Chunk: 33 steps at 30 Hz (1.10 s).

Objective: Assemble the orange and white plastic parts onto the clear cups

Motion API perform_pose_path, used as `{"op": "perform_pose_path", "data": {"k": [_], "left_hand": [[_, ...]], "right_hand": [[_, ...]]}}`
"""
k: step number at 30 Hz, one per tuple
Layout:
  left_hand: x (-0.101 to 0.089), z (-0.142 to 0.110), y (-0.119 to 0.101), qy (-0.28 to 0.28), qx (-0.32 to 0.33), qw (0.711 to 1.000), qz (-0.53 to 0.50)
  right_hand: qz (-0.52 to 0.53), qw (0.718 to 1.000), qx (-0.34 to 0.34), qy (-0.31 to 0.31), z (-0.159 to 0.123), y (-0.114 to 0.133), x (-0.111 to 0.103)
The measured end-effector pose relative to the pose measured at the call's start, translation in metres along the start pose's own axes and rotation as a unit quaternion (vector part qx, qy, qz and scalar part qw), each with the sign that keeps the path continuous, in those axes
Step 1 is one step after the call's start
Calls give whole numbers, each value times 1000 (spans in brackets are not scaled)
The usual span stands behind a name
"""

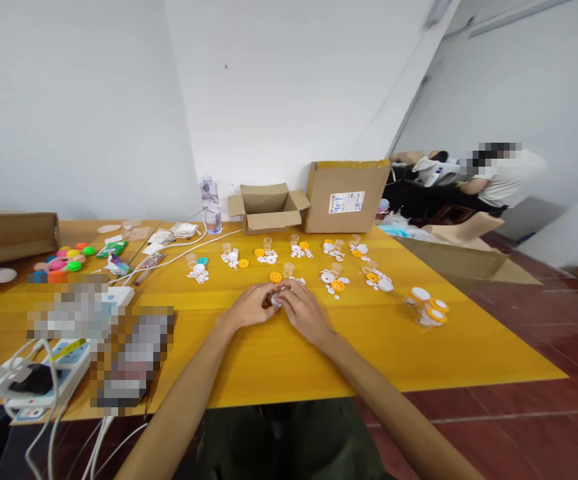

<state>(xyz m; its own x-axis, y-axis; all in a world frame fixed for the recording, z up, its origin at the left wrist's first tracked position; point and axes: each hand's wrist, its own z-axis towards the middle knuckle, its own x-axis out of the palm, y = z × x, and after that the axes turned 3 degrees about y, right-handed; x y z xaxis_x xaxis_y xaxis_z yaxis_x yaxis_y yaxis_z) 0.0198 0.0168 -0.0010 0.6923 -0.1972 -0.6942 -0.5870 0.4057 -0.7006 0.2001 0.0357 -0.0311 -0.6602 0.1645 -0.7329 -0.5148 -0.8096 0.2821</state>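
Left hand (255, 305), right hand (303, 312) pinch small pale piece (276, 301).

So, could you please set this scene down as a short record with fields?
Left hand: holding a small clear piece
Right hand: fingers on the same piece
Beyond the hands: groups of clear cups, white pieces and round yellow parts
Right: capped cups
Back: water bottle, open box, taller box
Left: coloured balls, power strip
Surface: yellow table
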Motion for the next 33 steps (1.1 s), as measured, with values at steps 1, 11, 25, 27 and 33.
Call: {"op": "perform_pose_path", "data": {"k": [1, 11, 25, 27, 33], "left_hand": [[0, 0, 0, 0, 3, 1000, 3], [1, 1, 1, -12, 16, 999, 26], [-4, 5, 3, -102, 11, 994, -42], [-5, 5, 4, -124, 9, 992, -33], [-8, 5, 12, -166, -17, 986, 28]], "right_hand": [[3, 1000, 2, 1, 0, 0, 0], [14, 1000, 18, 12, 1, 0, -2], [68, 986, 113, -102, 4, -7, 1], [66, 984, 124, -110, 4, -8, 2], [71, 988, 116, -78, 4, -6, 1]]}}
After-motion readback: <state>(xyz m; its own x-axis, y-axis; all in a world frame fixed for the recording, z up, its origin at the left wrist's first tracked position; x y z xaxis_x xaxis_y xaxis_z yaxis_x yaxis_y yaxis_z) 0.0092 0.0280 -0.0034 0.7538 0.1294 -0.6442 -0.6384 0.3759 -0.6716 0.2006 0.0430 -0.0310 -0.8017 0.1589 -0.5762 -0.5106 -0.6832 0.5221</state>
